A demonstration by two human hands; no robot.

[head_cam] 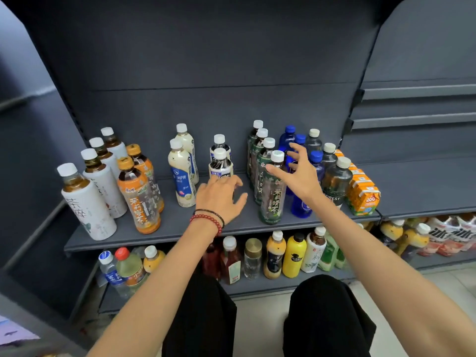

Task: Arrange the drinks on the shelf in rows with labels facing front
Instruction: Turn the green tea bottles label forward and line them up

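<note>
Knees [201, 320] in black trousers fill the bottom of the view, and both bare forearms reach out over them to the grey shelf [177, 229], where the drinks stand upright in rows running front to back. The left hand [219, 195], with bead bracelets [208, 219] at the wrist, lies low over the shelf board with its fingers loosely spread and nothing in them. Straight beyond its fingertips stands the small dark bottle [220, 164], white-capped, with a white band of label turned roughly forward and a twin bottle [219, 144] right behind it. Whether the fingertips touch its foot I cannot tell, since the hand itself hides that spot. The bottle's long axis is vertical, so a grasp would probably close round its body from the front, and the left hand is plainly the nearer one. The right hand [300, 173] is fanned wide and empty, held higher, with its thumb toward the shoulder of the front green tea bottle [273, 197] and its fingers over the blue bottles [300, 207] just beside that row. That green bottle shows its pale lettering forward; its row looks straight, while the blue bottles stand less evenly.
</note>
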